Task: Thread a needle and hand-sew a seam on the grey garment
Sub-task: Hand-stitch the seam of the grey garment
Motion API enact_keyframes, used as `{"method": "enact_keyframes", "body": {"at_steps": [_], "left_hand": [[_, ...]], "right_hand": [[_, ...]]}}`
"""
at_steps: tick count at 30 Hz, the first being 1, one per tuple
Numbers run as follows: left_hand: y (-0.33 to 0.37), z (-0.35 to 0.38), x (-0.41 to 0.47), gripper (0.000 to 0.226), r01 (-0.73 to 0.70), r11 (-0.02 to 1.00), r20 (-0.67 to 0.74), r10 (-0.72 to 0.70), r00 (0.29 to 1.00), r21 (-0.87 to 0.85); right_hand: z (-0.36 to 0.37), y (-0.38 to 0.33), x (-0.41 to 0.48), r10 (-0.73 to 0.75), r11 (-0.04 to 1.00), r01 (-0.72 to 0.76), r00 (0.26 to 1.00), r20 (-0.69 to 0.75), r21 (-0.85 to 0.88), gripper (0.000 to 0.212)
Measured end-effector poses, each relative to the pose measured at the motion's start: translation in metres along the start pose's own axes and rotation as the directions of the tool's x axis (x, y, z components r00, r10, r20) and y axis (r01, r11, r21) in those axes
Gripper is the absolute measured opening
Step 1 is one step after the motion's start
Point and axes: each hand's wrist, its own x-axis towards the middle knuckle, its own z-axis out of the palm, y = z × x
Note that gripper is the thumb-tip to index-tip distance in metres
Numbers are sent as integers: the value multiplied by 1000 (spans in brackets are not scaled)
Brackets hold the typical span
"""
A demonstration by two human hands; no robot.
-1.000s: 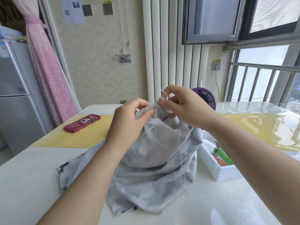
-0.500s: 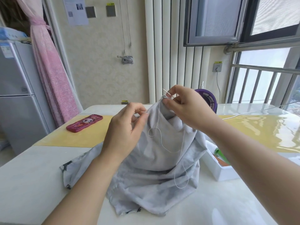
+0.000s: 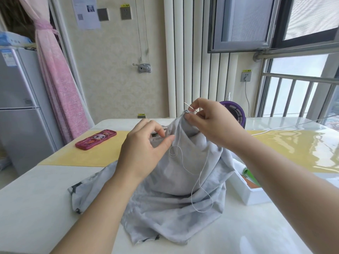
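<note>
The soft grey cloth garment (image 3: 174, 189) lies heaped on the white bench (image 3: 36, 208), with its seam edge raised to a peak. The right hand (image 3: 214, 125) pinches that peak and the thin silver needle (image 3: 189, 107), whose long axis slants up and far-left. The left hand (image 3: 143, 149), lower and to the left, pinches a fold of the garment. The right hand looks better placed to draw the slack white thread (image 3: 183, 162).

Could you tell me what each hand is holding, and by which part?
The right hand pinches the needle by its lower end at the grey garment's raised edge; the left hand pinches fabric lower down.
</note>
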Motion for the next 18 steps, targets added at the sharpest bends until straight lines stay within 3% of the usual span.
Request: {"method": "enact_keyframes", "body": {"at_steps": [10, 16, 18], "left_hand": [[2, -11, -6, 20, 102, 985, 122, -86, 989, -137], [-17, -12, -1, 23, -60, 984, 164, 32, 986, 169], [-16, -9, -3, 20, -25, 983, 163, -4, 987, 180]], "right_hand": [[-6, 4, -3, -3, 1000, 3, 1000, -7, 3, 11], [-5, 4, -3, -13, 1000, 13, 1000, -2, 6, 12], [-4, 4, -4, -16, 1000, 16, 1000, -7, 2, 12]]}}
